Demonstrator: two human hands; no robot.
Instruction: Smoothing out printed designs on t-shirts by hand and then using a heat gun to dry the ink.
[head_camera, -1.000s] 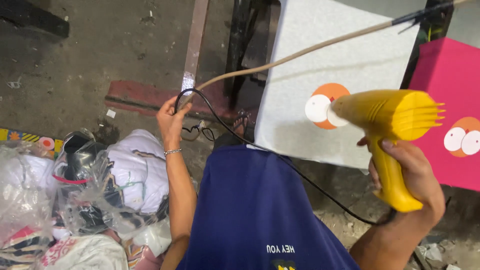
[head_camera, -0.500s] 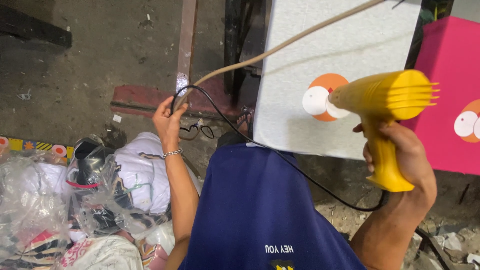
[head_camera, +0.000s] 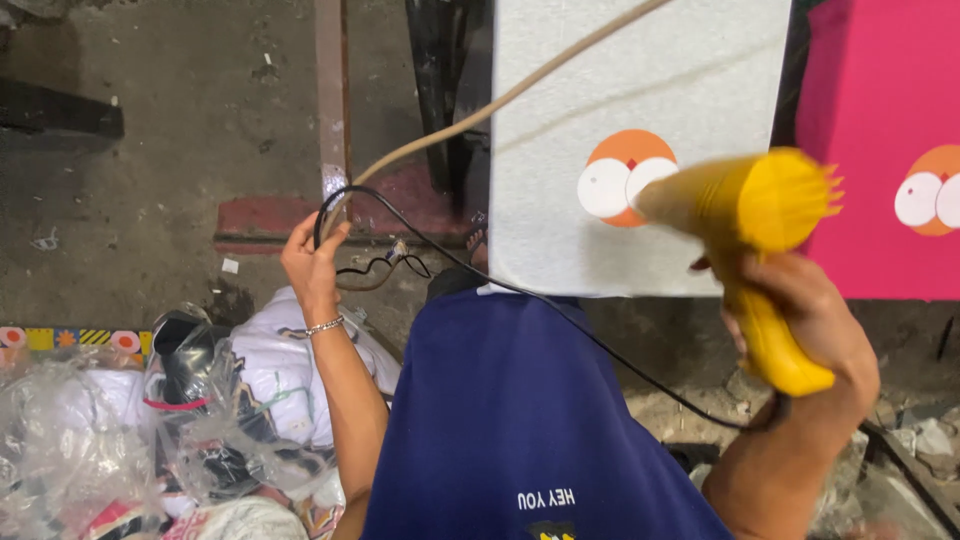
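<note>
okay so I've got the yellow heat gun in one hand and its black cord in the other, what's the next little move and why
Probably lift the black cord a bit further left with the left hand. It runs from that hand across the blue shirt to the base of the yellow heat gun in the right hand, whose nozzle points at the orange and white print on the grey cloth. Slack kept aside should let the gun swing freely.

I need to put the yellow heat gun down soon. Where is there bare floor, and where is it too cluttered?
Bare concrete floor lies upper left, bordered by the metal bar and the dark slab. Lower left is crowded with plastic-wrapped bundles. The black cord crosses the middle between left hand and heat gun. Rubble fills the lower right.
</note>
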